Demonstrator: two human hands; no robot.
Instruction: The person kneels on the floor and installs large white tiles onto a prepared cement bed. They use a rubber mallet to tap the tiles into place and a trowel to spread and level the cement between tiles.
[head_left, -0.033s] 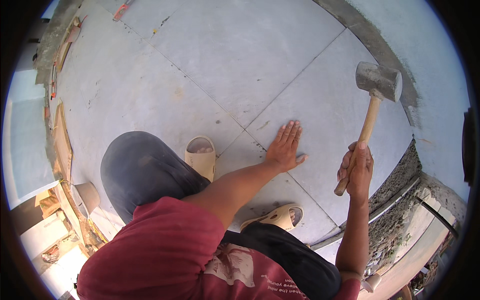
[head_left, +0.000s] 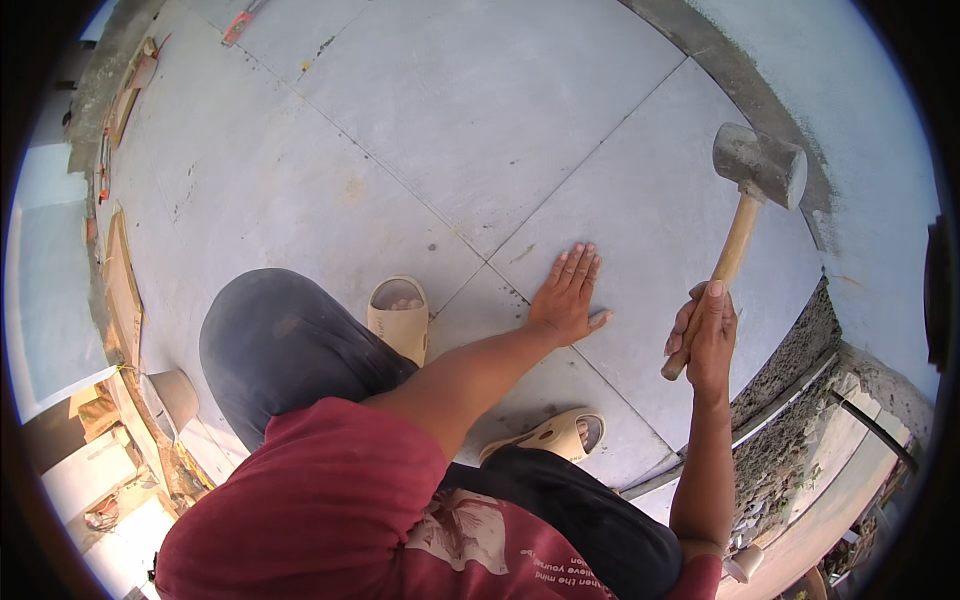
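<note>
My left hand (head_left: 567, 293) lies flat on a large grey floor tile (head_left: 660, 200), its fingers stretched out close to the joint where several tiles meet. Around the wooden handle of a rubber mallet (head_left: 742, 220) my right hand (head_left: 708, 335) is closed, gripping near the handle's lower end. The mallet's grey, worn head points away from me, over the tile's far right part by the wall. Whether the head touches the tile, I cannot tell.
A pale blue wall (head_left: 870, 130) rises at the right, with a rough, broken edge (head_left: 790, 350) below it. My sandals (head_left: 402, 325) stand on the tiles. Wood strips (head_left: 122, 285) and a bucket (head_left: 172, 398) lie left; a red tool (head_left: 237, 27) lies far off.
My right hand and the mallet's handle end have shifted very slightly left. My left hand stays flat on the tile.
</note>
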